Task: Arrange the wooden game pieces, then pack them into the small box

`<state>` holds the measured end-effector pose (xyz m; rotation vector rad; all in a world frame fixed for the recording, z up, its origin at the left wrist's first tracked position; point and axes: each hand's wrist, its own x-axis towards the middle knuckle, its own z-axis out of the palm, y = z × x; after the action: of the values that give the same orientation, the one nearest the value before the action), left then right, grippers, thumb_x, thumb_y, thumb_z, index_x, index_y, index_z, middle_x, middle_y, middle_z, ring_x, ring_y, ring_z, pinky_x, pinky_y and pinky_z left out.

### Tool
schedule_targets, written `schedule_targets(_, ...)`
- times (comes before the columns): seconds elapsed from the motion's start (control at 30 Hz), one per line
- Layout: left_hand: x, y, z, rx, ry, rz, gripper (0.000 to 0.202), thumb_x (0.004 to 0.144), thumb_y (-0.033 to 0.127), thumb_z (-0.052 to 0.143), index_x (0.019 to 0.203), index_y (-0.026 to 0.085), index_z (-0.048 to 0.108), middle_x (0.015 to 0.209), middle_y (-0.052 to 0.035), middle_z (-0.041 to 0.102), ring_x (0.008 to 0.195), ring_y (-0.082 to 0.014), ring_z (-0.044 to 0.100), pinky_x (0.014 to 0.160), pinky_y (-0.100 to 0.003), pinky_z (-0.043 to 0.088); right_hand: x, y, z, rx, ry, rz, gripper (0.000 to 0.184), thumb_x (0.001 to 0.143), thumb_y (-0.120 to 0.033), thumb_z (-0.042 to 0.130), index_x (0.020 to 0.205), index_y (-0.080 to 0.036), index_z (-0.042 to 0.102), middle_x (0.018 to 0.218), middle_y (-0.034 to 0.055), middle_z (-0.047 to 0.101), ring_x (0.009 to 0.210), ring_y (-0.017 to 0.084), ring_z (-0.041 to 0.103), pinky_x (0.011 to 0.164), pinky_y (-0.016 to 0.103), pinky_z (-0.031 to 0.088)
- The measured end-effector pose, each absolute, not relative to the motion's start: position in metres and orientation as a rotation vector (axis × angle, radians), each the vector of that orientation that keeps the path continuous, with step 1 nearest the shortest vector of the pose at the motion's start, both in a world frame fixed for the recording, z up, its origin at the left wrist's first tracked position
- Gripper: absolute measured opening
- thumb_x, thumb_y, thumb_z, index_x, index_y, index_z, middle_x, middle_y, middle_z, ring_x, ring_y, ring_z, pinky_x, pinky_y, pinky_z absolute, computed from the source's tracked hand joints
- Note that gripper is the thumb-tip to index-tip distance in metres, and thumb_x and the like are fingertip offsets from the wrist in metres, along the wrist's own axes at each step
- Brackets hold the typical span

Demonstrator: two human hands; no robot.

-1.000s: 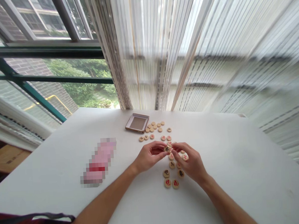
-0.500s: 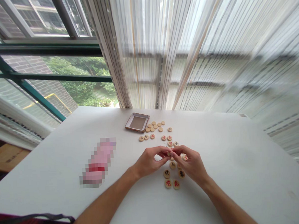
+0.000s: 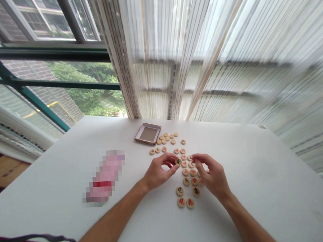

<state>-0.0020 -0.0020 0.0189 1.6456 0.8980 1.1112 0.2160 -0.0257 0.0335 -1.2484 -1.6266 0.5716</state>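
Several round wooden chess pieces [image 3: 185, 172] with red or black characters lie on a white table [image 3: 248, 188]. My left hand [image 3: 158, 171] pinches one piece with a black character [image 3: 178, 161] between thumb and fingertips. My right hand [image 3: 211, 174] hovers over the pieces just to the right, fingers curled, fingertips touching a piece [image 3: 191, 164] on the table. More pieces [image 3: 166, 138] lie in a loose cluster farther back, several face down. Three pieces [image 3: 185, 197] sit nearest me, between my wrists.
A small open square box [image 3: 148, 133] stands at the back beside the far pieces. A blurred pink oblong thing [image 3: 105, 177] lies to the left. Striped curtains [image 3: 201, 54] hang behind the table, with a window [image 3: 47, 69] at the left. A dark strap [image 3: 35, 239] shows at the bottom left.
My hands were joined over one piece; they have come apart. The left keeps a black-character piece, the right has dropped toward the pieces on the table.
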Motion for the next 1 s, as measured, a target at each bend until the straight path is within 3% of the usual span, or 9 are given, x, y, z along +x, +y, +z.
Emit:
schedule_targets(0.13, -0.002, -0.001, 0.018, 1.595, 0.906, 1.122, 0.028, 0.085, 0.031, 0.073, 0.108, 0.016, 0.064, 0.096, -0.0071, 0.074, 0.089, -0.0184, 0.072, 0.082, -0.03, 0.059, 0.219, -0.024, 0.035, -1.251, -1.592, 0.501, 0.016, 0.095, -0.03, 0.059, 0.102, -0.021, 0.07, 0.093, 0.0072, 0.075, 0.085, 0.021, 0.072, 0.076, 0.032, 0.06)
schedule_targets(0.27, -0.003, 0.001, 0.015, 1.508, 0.883, 1.081, 0.033, 0.084, 0.032, 0.075, 0.109, 0.016, 0.063, 0.099, -0.0085, 0.073, 0.093, -0.0196, 0.072, 0.086, -0.032, 0.059, 0.216, -0.026, 0.035, -1.241, -1.664, 0.513, 0.017, 0.095, -0.03, 0.059, 0.106, -0.022, 0.07, 0.098, 0.0075, 0.074, 0.086, 0.021, 0.071, 0.067, 0.029, 0.06)
schedule_targets(0.4, -0.003, 0.001, 0.015, 1.43, 0.811, 1.032, 0.036, 0.081, 0.032, 0.078, 0.109, 0.015, 0.064, 0.097, -0.0081, 0.073, 0.091, -0.0188, 0.072, 0.088, -0.034, 0.059, 0.211, -0.029, 0.032, -1.096, -1.842, 0.514, 0.023, 0.093, -0.027, 0.063, 0.115, -0.025, 0.068, 0.105, 0.0061, 0.072, 0.086, 0.019, 0.069, 0.079, 0.033, 0.06)
schedule_targets(0.53, -0.002, 0.0, 0.016, 1.333, 0.735, 0.955, 0.036, 0.079, 0.033, 0.08, 0.106, 0.013, 0.065, 0.1, -0.01, 0.075, 0.095, -0.0212, 0.073, 0.09, -0.036, 0.059, 0.208, -0.029, 0.026, -1.014, -1.923, 0.506, 0.026, 0.093, -0.027, 0.065, 0.118, -0.026, 0.066, 0.106, 0.0061, 0.071, 0.086, 0.019, 0.068, 0.079, 0.033, 0.06)
schedule_targets(0.73, -0.001, -0.001, 0.021, 1.243, 0.692, 0.903, 0.037, 0.079, 0.033, 0.081, 0.106, 0.012, 0.067, 0.101, -0.0121, 0.076, 0.09, -0.0215, 0.074, 0.08, -0.033, 0.06, 0.207, -0.029, 0.023, -1.008, -1.913, 0.52, 0.026, 0.092, -0.026, 0.065, 0.118, -0.027, 0.066, 0.104, 0.0053, 0.071, 0.088, 0.018, 0.069, 0.081, 0.032, 0.059)
schedule_targets(1.0, -0.003, 0.002, 0.021, 1.264, 0.691, 0.855, 0.036, 0.085, 0.037, 0.075, 0.109, 0.013, 0.064, 0.099, -0.0121, 0.077, 0.095, -0.0246, 0.075, 0.078, -0.034, 0.06, 0.205, -0.03, 0.024, -1.037, -1.907, 0.463, 0.023, 0.092, -0.026, 0.064, 0.115, -0.026, 0.068, 0.103, 0.006, 0.074, 0.085, 0.019, 0.071, 0.077, 0.032, 0.061)
